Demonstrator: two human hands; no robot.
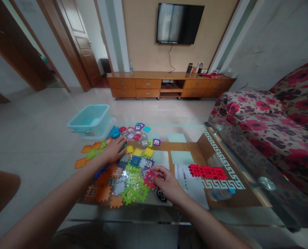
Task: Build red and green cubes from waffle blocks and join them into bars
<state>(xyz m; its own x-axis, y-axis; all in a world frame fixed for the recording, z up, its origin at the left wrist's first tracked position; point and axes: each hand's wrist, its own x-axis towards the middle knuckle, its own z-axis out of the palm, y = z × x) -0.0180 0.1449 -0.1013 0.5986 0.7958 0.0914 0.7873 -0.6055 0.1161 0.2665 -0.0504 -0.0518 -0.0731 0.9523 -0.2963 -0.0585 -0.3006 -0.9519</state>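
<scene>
A heap of flat, toothed plastic tiles (133,162) in orange, green, yellow, grey, purple and red lies spread on a glass table (247,204). My left hand (114,149) rests flat on the heap's left part, fingers stretched toward the yellow and grey tiles. My right hand (166,183) pinches a red tile (150,180) at the heap's right edge. To the right lies a joined row of red tiles (207,172) on the glass.
A turquoise plastic tub (90,119) stands at the table's far left corner. Papers (190,181) and a small black object (161,195) lie by my right hand. A floral sofa (273,114) runs along the right. A TV cabinet (169,83) stands against the far wall.
</scene>
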